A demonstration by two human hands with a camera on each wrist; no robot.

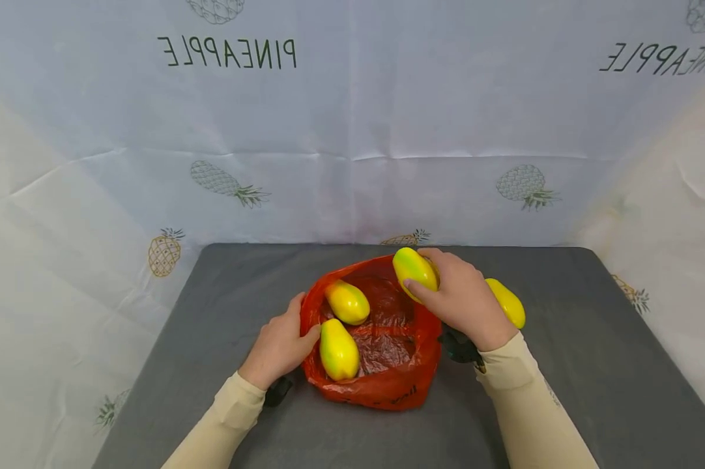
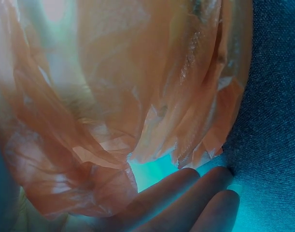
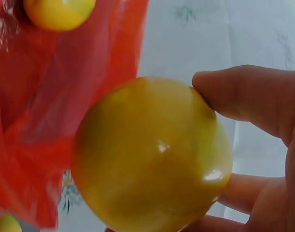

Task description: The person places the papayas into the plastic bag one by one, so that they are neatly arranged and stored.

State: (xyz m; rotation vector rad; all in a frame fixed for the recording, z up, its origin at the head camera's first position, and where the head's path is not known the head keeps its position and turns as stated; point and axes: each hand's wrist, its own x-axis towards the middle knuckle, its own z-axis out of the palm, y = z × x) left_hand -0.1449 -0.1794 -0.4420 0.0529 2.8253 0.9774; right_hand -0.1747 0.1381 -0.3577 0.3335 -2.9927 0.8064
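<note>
A red plastic bag (image 1: 388, 384) stands with its mouth wide in the head view. Inside it lie two glossy yellow papayas, one upper papaya (image 1: 348, 303) and one lower papaya (image 1: 339, 352), both toward the left side. My left hand (image 1: 279, 342) pinches the bag's left rim, thumb over the edge and fingers outside. Over the right part of the mouth, my right hand (image 1: 460, 293) grips another yellow-green papaya (image 1: 414, 270) between thumb and fingers. The right wrist view shows this held papaya (image 3: 152, 154) close up beside the bag's red side.
One more papaya (image 1: 507, 303) lies on the grey tabletop (image 1: 575, 365), just right of my right hand and partly hidden by it. Behind the table hangs a white cloth (image 1: 388, 104) printed with pineapples; similar cloth flanks both sides.
</note>
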